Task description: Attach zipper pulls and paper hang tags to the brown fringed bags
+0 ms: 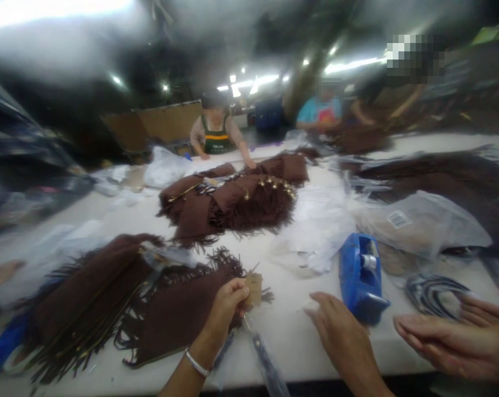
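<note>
My left hand point(228, 303), with a white bangle on its wrist, pinches a small brown cardboard tag point(253, 289). It is over the right end of a folded dark brown fringed scarf point(178, 309). Just below my left hand, a metal tool with two dark handles point(263, 353) lies on the table; the fingers partly hide it, so its exact kind is unclear. My right hand point(342, 333) hovers at the table with fingers stretched out to the left and nothing visible in them. A blue tape dispenser point(354, 275) stands right beside it.
Brown fringed pieces lie stacked point(92, 292) at left and heaped point(241, 204) mid-table. Clear plastic bags point(423, 220) and a coil of dark cords point(433, 295) are at right. Another person's hands point(460, 336) reach in at right, a hand point(1, 275) at left. Several people stand across the table.
</note>
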`<state>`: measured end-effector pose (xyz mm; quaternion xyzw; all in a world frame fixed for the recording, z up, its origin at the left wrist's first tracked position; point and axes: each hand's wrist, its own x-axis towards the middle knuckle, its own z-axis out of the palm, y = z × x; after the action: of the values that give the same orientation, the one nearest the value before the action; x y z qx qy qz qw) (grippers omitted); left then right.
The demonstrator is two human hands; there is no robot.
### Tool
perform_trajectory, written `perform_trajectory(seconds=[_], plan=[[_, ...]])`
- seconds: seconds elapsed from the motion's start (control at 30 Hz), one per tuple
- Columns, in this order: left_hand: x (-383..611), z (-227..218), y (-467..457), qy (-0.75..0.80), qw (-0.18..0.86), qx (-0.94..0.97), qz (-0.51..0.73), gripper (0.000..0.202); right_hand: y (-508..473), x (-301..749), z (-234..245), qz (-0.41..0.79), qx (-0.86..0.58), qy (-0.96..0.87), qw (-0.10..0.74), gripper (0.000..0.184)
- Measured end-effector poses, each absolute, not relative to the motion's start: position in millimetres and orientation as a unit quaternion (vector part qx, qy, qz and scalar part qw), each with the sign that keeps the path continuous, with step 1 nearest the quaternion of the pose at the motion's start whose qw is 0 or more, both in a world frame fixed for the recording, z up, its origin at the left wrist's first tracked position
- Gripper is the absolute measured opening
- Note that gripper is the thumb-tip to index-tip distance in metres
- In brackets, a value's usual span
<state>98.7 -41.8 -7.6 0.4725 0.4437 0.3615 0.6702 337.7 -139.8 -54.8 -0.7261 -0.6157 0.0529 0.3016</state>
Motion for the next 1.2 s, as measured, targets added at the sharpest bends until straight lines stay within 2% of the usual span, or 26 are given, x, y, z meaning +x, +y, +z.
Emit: perform_trajectory(seconds=[0.1,0.17,0.27,0.4,0.6,0.77,0.9,1.0,1.07,1.13,1.2], plan=[[107.0,0.7,-50.7,0.439,0.681,0.497,0.311,0.025,-124.4,301.0,-16.4,0.285,-0.663,-0.556,0.412,0.048],[112.5,5.4,-57.7,0.419,0.697,0.505,0.29,0.027,-112.2,280.0,-0.4,0.415,-0.598,-0.518,0.449,0.042],[112.4,6.4,-68.5,0.383,0.74,0.483,0.269,0.035,-98.8,265.9,4.9,0.484,-0.542,-0.456,0.513,0.03],[97.6,-5.6,-82.7,0.361,0.79,0.436,0.235,0.047,-92.5,273.0,-0.8,0.492,-0.531,-0.392,0.568,0.033],[75.7,-26.4,-96.3,0.392,0.79,0.425,0.206,0.037,-88.5,285.8,-9.9,0.464,-0.563,-0.37,0.575,0.039],[66.1,-39.5,-98.9,0.467,0.744,0.431,0.205,0.032,-80.9,293.7,-35.6,0.451,-0.581,-0.375,0.565,0.039],[65.3,-54.1,-98.0,0.515,0.693,0.458,0.211,0.03,-77.8,301.7,-60.2,0.411,-0.635,-0.438,0.486,0.038],[68.5,-66.2,-98.1,0.543,0.65,0.49,0.208,0.028,-85.5,299.5,-63.3,0.223,-0.698,-0.551,0.399,0.039],[71.3,-70.7,-98.6,0.551,0.629,0.507,0.209,0.028,-95.3,290.4,-56.5,0.107,-0.682,-0.628,0.361,0.041],[73.8,-70.6,-97.9,0.547,0.624,0.519,0.206,0.028,-105.9,276.7,-47.4,0.141,-0.622,-0.693,0.337,0.039],[75.3,-66.7,-95.4,0.542,0.63,0.518,0.202,0.029,-114.8,262.8,-41.1,0.278,-0.542,-0.729,0.313,0.035]])
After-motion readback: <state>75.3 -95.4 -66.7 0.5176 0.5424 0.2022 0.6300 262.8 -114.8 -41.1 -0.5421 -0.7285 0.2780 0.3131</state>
